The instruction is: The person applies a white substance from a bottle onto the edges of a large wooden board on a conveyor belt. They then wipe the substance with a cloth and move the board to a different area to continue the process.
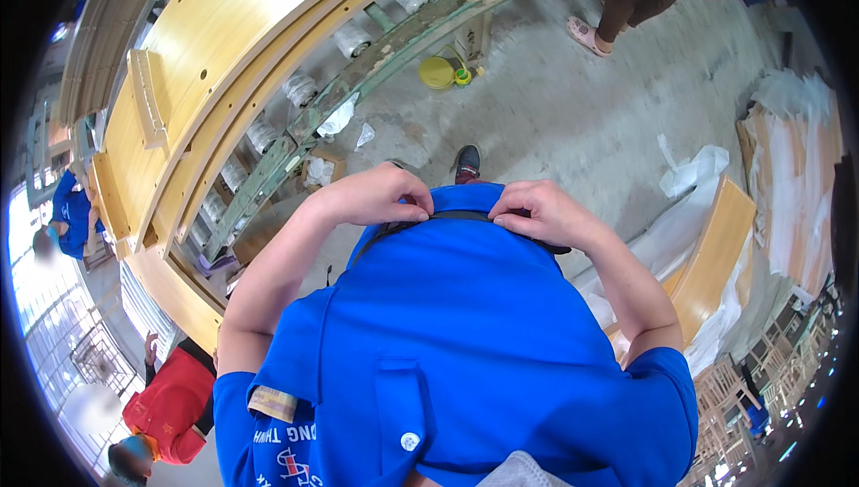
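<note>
At my waist a thin black strap (pixel 461 215) runs across the front of my blue shirt (pixel 465 290). My left hand (pixel 394 196) pinches the strap on its left part, thumb and fingers pressed together. On the other side my right hand (pixel 535 211) is closed in the same way around the strap, with the fingertips curled in. A short stretch of strap shows between the two hands. Something black sticks out below my right wrist, and its kind is hard to make out.
Yellow wooden panels (pixel 224 13) lie stacked on a green roller conveyor (pixel 376 67) at the left. Wrapped boards (pixel 716 254) stand at the right. A person in red (pixel 165 406) is at the lower left, another person's leg (pixel 622 4) at the top right. A yellow round object (pixel 437 73) lies on the floor.
</note>
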Demonstrator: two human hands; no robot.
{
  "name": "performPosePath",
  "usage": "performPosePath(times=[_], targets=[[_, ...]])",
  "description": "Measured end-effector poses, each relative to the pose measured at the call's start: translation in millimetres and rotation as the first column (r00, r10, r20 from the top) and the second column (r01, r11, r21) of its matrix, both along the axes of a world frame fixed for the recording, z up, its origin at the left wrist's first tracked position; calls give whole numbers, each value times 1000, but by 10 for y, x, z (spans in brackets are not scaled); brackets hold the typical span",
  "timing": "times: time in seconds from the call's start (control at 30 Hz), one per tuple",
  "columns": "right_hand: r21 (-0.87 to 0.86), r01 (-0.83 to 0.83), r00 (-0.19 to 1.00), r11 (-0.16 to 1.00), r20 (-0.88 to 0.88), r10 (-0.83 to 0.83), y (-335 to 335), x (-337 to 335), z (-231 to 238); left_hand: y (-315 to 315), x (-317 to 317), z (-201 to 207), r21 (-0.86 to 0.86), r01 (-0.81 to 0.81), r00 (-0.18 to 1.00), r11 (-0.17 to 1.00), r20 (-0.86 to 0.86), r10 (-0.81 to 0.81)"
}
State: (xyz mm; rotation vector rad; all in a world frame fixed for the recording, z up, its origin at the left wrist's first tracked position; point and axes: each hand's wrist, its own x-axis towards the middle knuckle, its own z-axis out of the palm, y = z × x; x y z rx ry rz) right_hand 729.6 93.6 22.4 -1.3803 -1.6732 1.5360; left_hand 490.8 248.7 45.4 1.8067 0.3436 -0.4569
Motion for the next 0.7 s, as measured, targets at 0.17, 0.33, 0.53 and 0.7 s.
performPosePath(times=[0.17, 0.33, 0.53, 0.7], targets=[[-18, -113, 992, 993, 46, 114, 126, 11, 56, -101, 12, -32, 142, 20, 999, 990, 25, -24], [109, -118, 989, 987, 103, 107, 215, -120, 122, -193, -16, -79, 239, -103, 994, 966, 46, 94], [477, -380, 907, 792, 362, 217, 397, -300, 81, -206, -34, -161, 157, -197, 979, 968, 82, 186], [466, -546, 771, 696, 605, 200, 465, -482, 176, -243, -75, -196, 73, -268, 961, 961, 84, 262]])
